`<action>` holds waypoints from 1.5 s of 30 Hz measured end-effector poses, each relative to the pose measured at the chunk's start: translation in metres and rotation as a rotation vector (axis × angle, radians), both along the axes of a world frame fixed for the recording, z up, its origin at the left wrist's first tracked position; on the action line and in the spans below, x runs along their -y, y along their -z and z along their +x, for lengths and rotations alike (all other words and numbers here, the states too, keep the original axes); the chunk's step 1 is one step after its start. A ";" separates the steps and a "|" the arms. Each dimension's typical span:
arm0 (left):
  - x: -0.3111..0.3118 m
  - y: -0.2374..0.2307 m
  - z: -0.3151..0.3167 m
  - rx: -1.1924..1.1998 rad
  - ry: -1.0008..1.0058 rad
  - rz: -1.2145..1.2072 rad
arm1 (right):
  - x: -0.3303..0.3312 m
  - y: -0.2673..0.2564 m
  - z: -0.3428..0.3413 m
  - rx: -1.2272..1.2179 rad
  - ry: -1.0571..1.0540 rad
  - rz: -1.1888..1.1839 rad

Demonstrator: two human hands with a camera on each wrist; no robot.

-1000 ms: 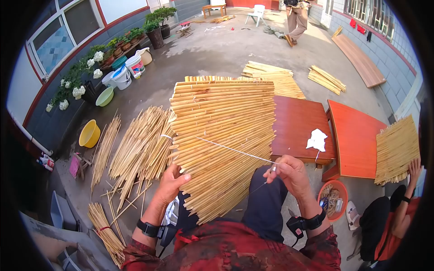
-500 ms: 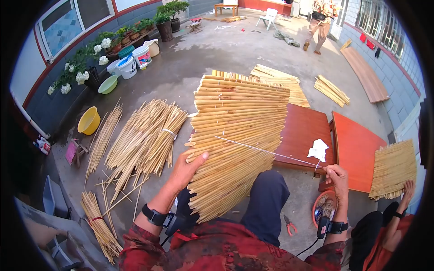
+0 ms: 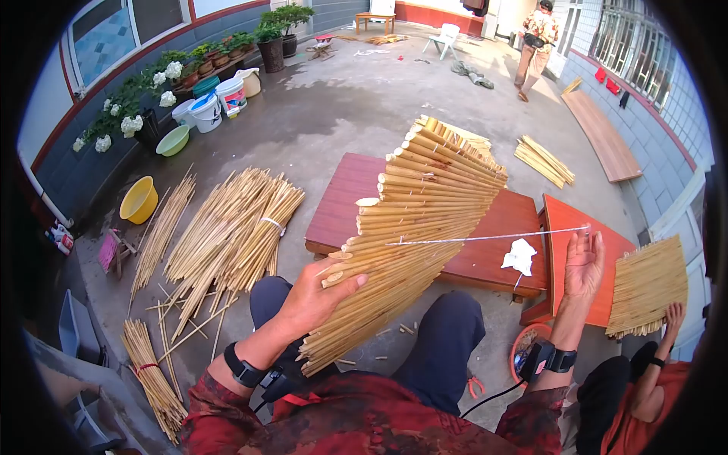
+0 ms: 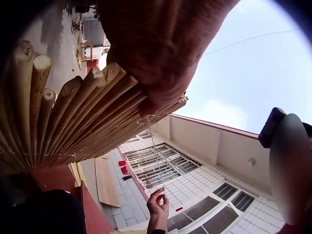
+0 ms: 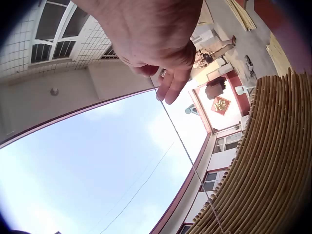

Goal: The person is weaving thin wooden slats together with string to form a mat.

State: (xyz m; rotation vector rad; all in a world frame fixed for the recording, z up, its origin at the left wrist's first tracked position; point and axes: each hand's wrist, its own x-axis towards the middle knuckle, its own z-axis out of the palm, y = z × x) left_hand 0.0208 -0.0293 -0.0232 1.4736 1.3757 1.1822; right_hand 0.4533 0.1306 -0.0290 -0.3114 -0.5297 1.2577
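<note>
A mat of yellow reed sticks [image 3: 425,205], stitched side by side with thread, stands tilted over the person's lap. At its left edge the left hand [image 3: 315,296] grips the stick ends, thumb on the near face; from below, the left wrist view shows cut ends [image 4: 41,63] beside that hand. A white string [image 3: 485,238] runs taut from the mat's face out to the right. The right hand [image 3: 582,265] is raised, pinching the string's far end between thumb and fingers. In the right wrist view the string [image 5: 183,144] leads from those fingertips down to the mat.
Behind the mat stand a dark red low table [image 3: 341,197] with white paper [image 3: 519,258] and an orange table [image 3: 591,258]. Loose reeds [image 3: 227,227] lie left. Red-handled pliers [image 3: 475,387] and an orange basket [image 3: 523,353] are right. Another person's hand [image 3: 673,317] touches a second mat [image 3: 648,284].
The right hand has moved out right and up, drawing the string longer. The mat has shifted right and turned more edge-on, the left hand still on its edge. A distant person has walked off.
</note>
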 end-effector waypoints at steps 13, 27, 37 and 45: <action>-0.001 -0.017 0.001 -0.118 -0.014 0.027 | 0.093 0.000 -0.213 1.187 -0.266 0.175; -0.003 -0.008 -0.005 -0.161 0.009 -0.137 | 0.086 0.027 -0.247 1.344 -0.055 0.470; -0.003 -0.006 -0.008 -0.147 -0.009 -0.157 | 0.084 0.022 -0.246 1.299 -0.219 0.426; -0.004 -0.005 -0.010 -0.163 0.006 -0.132 | 0.079 0.023 -0.241 1.239 -0.289 0.406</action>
